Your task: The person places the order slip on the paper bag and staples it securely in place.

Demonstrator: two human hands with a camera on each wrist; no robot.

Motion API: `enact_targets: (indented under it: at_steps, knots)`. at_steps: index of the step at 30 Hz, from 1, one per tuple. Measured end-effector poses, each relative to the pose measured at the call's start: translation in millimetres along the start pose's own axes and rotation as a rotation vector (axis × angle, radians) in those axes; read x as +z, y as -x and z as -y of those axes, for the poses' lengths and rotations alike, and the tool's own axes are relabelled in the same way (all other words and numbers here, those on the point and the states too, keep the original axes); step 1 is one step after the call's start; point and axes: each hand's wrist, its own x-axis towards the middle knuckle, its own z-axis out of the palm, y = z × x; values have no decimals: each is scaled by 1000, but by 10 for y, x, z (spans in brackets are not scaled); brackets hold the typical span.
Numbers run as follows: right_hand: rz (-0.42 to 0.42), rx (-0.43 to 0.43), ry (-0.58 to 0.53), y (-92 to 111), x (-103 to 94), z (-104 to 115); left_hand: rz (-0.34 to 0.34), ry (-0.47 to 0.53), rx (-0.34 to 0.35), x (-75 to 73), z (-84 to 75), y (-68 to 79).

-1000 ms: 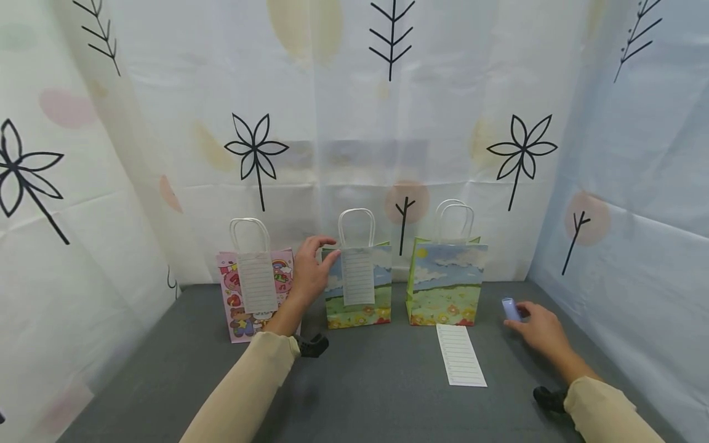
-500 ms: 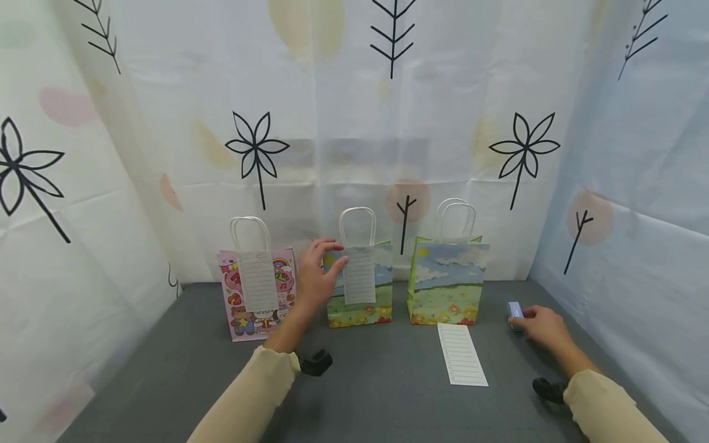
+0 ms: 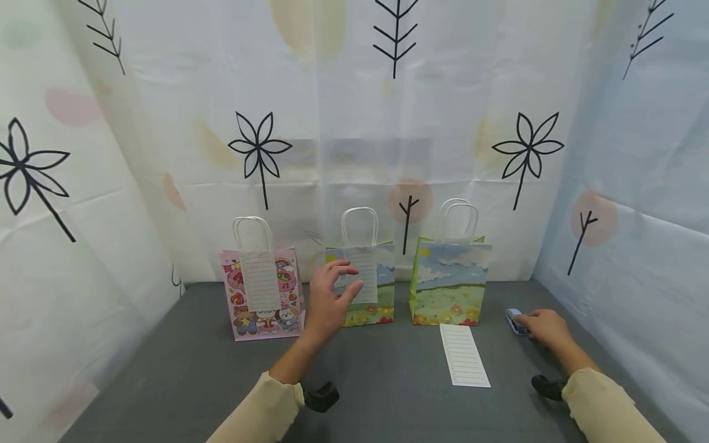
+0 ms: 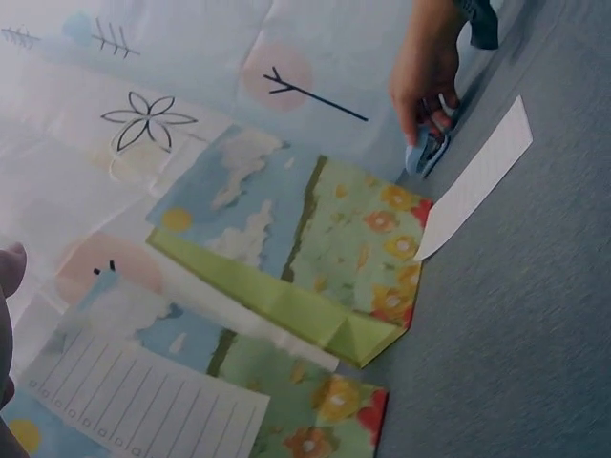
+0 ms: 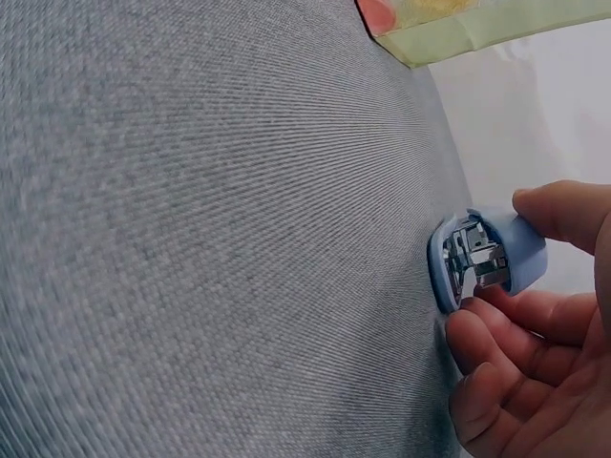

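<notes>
At the right of the head view my right hand (image 3: 548, 329) pinches a small light-blue stapler (image 3: 516, 322) resting on the table. The right wrist view shows one fingertip on top of the stapler (image 5: 523, 250), other fingers curled at its side, and its metal inside bared. My left hand (image 3: 327, 307), fingers loosely bent and holding nothing, hovers before the middle landscape gift bag (image 3: 386, 278). A lined paper strip (image 3: 364, 277) hangs on that bag's front. Only fingertips (image 4: 11, 269) of the left hand enter the left wrist view.
A pink cartoon gift bag (image 3: 235, 326) with a lined strip (image 3: 260, 283) stands at left. Right of the middle bag stands another landscape bag (image 3: 450, 286), a loose lined strip (image 3: 465, 357) lying before it. Patterned white cloth (image 3: 354, 123) encloses the grey table (image 3: 388, 387).
My left hand has drawn back from the middle bag's upper edge, down and slightly right. My right hand has lowered the stapler, which was tilted up, onto the table.
</notes>
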Motion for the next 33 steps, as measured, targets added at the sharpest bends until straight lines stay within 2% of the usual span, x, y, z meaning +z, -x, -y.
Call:
enact_targets:
  at_steps: [5,10,16,21,27,30,33]
  knots:
    - [6,9,-34,-9,-2,-31,14,54,-49,105,-63,105]
    - [-26,18,-42,20,-5,-10,61,135,-152,235,-138,203]
    - [-174,7,-3,34,20,21,99,246,-367,357,-216,303]
    - [-282,14,-19,29,45,72,127,353,-512,445,-225,334]
    - [-390,-60,-62,43,68,207,157,505,-711,560,-195,337]
    - [-450,-95,-106,47,92,298,174,520,-760,624,-163,355]
    - [-489,-115,-164,50,108,397,198,516,-772,694,-135,378]
